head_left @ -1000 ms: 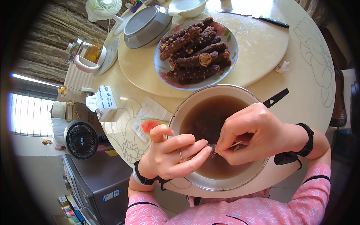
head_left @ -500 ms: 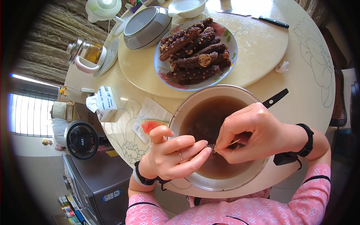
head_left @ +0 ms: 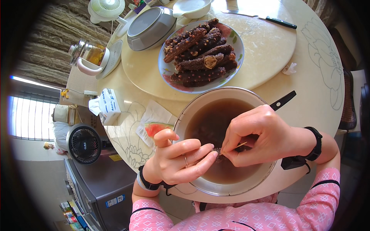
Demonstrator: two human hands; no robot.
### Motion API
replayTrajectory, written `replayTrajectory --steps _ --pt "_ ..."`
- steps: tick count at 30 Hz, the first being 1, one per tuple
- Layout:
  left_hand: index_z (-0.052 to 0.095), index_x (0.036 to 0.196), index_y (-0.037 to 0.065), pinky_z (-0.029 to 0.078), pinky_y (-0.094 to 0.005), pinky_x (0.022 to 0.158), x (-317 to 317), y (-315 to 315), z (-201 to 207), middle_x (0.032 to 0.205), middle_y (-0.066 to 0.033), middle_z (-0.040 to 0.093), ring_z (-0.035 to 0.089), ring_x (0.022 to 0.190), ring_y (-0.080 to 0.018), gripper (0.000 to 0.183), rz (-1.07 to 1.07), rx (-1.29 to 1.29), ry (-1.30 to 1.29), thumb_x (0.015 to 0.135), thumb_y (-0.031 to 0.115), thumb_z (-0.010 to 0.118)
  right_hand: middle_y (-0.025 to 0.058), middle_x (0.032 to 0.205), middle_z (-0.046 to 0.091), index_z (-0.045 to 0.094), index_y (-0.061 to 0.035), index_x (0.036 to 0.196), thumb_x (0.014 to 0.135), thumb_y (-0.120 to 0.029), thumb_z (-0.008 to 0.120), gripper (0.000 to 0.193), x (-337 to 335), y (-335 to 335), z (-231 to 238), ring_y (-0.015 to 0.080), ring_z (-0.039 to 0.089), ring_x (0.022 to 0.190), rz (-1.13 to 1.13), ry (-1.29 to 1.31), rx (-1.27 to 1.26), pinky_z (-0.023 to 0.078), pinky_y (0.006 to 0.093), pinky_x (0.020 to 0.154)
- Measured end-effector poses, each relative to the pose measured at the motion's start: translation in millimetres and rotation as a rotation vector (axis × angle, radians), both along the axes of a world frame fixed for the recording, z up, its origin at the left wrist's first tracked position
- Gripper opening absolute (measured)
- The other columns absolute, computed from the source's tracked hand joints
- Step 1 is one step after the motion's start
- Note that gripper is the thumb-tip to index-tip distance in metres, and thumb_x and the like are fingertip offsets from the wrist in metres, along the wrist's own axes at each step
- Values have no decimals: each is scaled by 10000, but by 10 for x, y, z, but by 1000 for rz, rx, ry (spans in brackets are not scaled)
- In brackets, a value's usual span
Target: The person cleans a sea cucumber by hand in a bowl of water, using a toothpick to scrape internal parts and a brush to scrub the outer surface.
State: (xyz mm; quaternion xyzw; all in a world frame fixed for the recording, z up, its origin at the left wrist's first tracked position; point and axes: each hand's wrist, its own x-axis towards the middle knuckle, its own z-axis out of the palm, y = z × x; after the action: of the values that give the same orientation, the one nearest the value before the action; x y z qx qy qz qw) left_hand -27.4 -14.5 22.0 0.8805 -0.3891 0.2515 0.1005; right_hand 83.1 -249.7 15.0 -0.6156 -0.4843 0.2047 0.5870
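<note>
Head view: a small dark, bumpy piece (head_left: 220, 154), seemingly a sea cucumber, sits pinched between both hands just above the brown liquid in the large metal bowl (head_left: 185, 115) at the near edge of the round table (head_left: 323, 69). The left hand (head_left: 179, 159) closes its fingertips on the piece's left end. The right hand (head_left: 262, 134) is curled shut around a thin stick-like tool (head_left: 239, 145), its tip touching the piece. Just beyond the bowl, a patterned plate (head_left: 237, 40) carries a pile of long dark sea cucumbers (head_left: 200, 54). A black-handled knife (head_left: 279, 22) lies far right; a tissue box (head_left: 108, 106) stands to the left.
</note>
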Motion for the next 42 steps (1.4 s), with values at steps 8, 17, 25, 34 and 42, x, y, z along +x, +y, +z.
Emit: replayTrajectory --steps 8,17,25,34,42 --pt "716 1017 145 289 -385 848 2 7 -9 908 56 743 580 812 -113 272 -3 -4 2 747 169 692 21 741 716 693 -42 774 726 48 784 137 -1 -3 2 76 558 545 -3 11 -9 399 227 475" --pt "715 1016 145 289 -383 847 -5 4 1 921 55 744 579 818 -112 253 3 -3 11 765 168 693 29 765 734 694 -45 770 735 47 776 128 7 4 -2 78 568 543 23 -6 39 410 224 477" --pt "714 1016 145 290 -381 847 7 2 0 905 56 747 585 812 -111 253 -7 -10 2 764 164 697 24 767 733 703 -48 776 737 45 778 125 -8 9 -14 77 562 542 7 -10 27 413 225 477" --pt "714 1022 148 291 -381 848 1 0 -1 912 54 754 586 815 -110 238 -4 -7 11 785 161 699 21 767 736 697 -46 767 735 44 779 126 -6 7 -16 74 562 543 9 -24 31 413 220 478" --pt "714 1026 145 289 -379 840 12 -1 -2 913 55 754 583 814 -111 249 -8 -12 5 778 162 702 19 766 740 695 -48 762 733 45 777 127 -4 1 -8 69 557 537 17 -8 17 411 220 475"
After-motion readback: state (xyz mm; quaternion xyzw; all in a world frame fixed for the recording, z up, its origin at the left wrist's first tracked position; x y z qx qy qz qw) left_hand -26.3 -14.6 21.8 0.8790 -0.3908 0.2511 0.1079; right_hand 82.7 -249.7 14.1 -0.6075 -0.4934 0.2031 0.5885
